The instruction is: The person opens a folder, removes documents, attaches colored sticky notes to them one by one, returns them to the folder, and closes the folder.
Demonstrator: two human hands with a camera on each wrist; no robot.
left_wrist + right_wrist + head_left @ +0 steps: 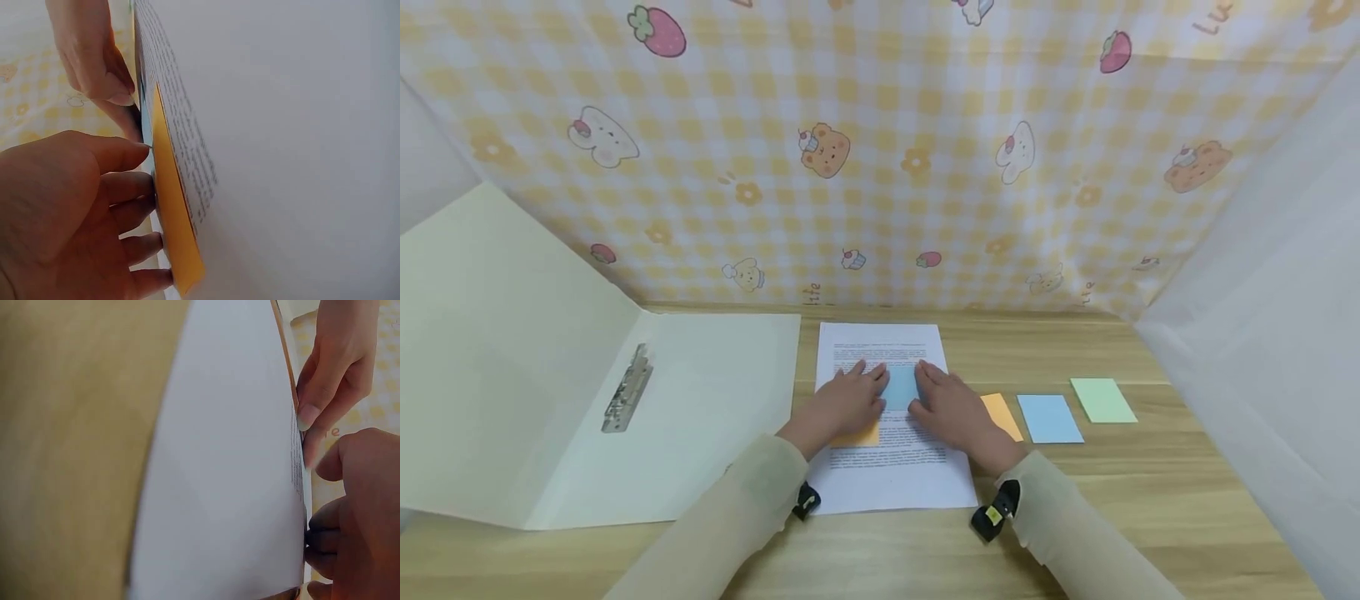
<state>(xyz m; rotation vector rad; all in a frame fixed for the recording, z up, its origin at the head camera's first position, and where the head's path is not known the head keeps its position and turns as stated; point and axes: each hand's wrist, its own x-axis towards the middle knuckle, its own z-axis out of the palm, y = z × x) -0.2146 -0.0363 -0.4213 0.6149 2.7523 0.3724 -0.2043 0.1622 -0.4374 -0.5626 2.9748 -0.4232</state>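
Observation:
A printed sheet of paper [891, 487] lies on the table with a blue sticky note [901, 388] near its middle. My left hand [850, 402] touches the note's left side with its fingertips, and my right hand [953, 410] rests at its right side, covering that edge. Below the left hand, an orange sticky note [863, 435] shows on the sheet, partly covered. In the left wrist view, the left fingers [134, 187] are spread along this orange note [169, 212]. The right fingertips in the right wrist view meet the paper [219, 456] near its printed lines.
At the left stands an open white folder [715, 400] with a metal clip [628, 390]. Right of the sheet lie another orange note [1003, 417], a blue note [1050, 419] and a green note [1103, 400]. A checkered cloth [880, 200] hangs behind the wooden table [1180, 500].

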